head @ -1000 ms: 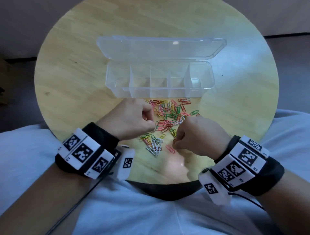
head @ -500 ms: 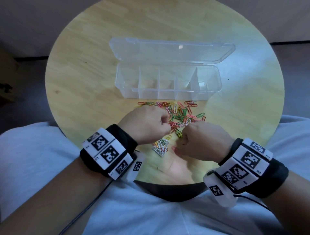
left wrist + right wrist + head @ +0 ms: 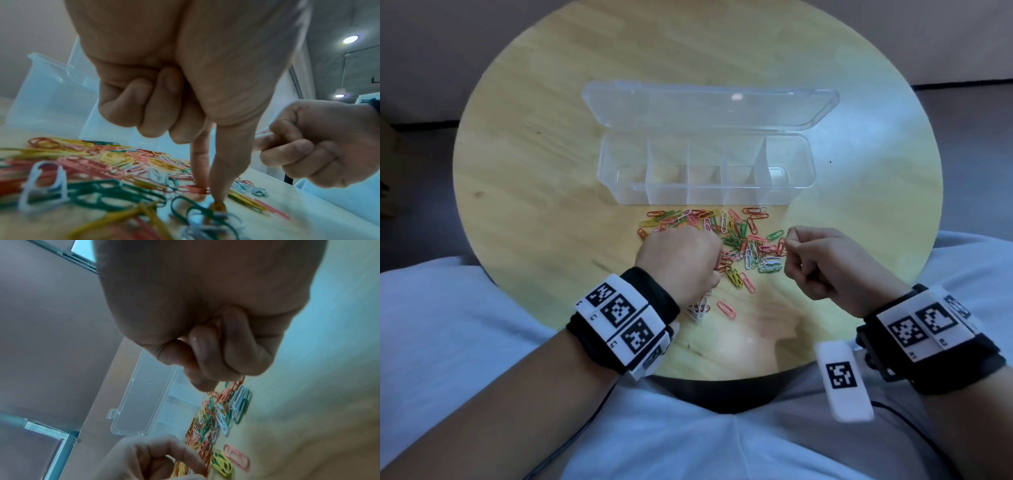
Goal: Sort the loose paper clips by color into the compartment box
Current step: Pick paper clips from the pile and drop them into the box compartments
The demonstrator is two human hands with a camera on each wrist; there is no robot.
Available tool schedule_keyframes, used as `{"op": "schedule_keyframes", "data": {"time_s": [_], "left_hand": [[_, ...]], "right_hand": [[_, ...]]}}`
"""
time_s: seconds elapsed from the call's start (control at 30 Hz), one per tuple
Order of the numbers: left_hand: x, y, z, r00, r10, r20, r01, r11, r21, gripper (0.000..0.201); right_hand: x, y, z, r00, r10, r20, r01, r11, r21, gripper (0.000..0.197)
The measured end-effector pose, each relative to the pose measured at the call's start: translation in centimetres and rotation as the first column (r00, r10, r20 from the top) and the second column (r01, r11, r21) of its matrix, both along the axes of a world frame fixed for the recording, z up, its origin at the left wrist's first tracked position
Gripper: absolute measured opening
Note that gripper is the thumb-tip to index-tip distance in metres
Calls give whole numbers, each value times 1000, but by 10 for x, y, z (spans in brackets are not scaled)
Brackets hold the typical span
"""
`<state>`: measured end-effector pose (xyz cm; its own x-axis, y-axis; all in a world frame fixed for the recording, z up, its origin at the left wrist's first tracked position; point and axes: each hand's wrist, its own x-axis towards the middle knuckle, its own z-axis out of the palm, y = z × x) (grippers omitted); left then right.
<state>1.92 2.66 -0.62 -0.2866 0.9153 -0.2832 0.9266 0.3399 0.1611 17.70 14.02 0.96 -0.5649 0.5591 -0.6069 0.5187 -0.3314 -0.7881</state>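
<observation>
A pile of coloured paper clips (image 3: pixel 743 236) lies on the round wooden table (image 3: pixel 534 164), just in front of the clear compartment box (image 3: pixel 671 195). The box's lid (image 3: pixel 705 106) lies folded back, and its compartments look empty. My left hand (image 3: pixel 207 193) is down on the pile's left side. Its thumb and index finger pinch a red paper clip (image 3: pixel 197 190) against the table, and the other fingers are curled. My right hand (image 3: pixel 791 241) hovers at the pile's right edge and pinches a white paper clip (image 3: pixel 263 132) between thumb and index finger.
A few stray clips lie nearer me: a pink one (image 3: pixel 726 309) and some white ones (image 3: pixel 700 308) by my left wrist. The table's front edge is close to my lap. Bare wood lies left and right of the box.
My right hand has lifted from the near side of the pile and moved right and away from me, now with a white clip in it. The left hand stays down on the pile.
</observation>
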Motion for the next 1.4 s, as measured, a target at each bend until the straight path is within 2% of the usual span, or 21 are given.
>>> {"op": "schedule_keyframes", "data": {"time_s": [0.1, 0.23, 0.3, 0.37, 0.47, 0.53, 0.63, 0.77, 0.83, 0.93, 1.03, 1.2, 1.4], "left_hand": [[0, 1, 1, 1000, -1, 8, 1, 1000, 1, 15], [-4, -2, 4, 997, 21, 71, -22, 1000, 14, 15], [-7, -7, 7, 987, 73, 144, -81, 996, 47, 23], [-11, -9, 13, 971, 112, 212, -137, 985, 104, 27], [-12, -7, 20, 927, 114, 357, -177, 973, 148, 27], [-11, -4, 23, 898, 79, 434, -172, 969, 179, 27], [-7, 0, 28, 854, 26, 520, -180, 952, 248, 29], [-8, 7, 36, 848, -61, 526, -157, 920, 360, 49], [-12, 13, 41, 863, -83, 498, -136, 912, 387, 47], [-18, 26, 51, 877, -81, 474, -118, 919, 376, 35], [-22, 39, 61, 892, -106, 440, -52, 942, 332, 25], [-25, 68, 67, 924, -152, 350, 61, 964, 258, 26], [-15, 101, 73, 960, -90, 267, 43, 983, 176, 32]], "right_hand": [[-3, -2, -7, 992, 55, 110, -61, 997, 55, 14], [2, -3, -9, 921, 211, 328, -307, 910, 277, 15], [7, -3, -2, 881, 272, 387, -399, 868, 297, 9], [10, -1, 4, 871, 296, 391, -418, 865, 278, 14], [10, 2, 9, 920, 273, 281, -347, 902, 258, 23], [9, 4, 11, 962, 245, 119, -264, 947, 181, 34], [8, 9, 13, 982, 173, -81, -166, 983, 83, 45], [9, 21, 16, 979, 126, -160, -123, 992, 32, 42], [8, 27, 21, 976, 98, -194, -103, 995, -15, 40], [4, 36, 29, 963, -36, -268, 0, 991, -134, 45], [-3, 47, 34, 953, -117, -280, 82, 988, -134, 50], [-16, 68, 50, 957, -101, -272, 107, 994, 6, 44], [-38, 86, 55, 985, -85, -150, 108, 982, 154, 31]]}}
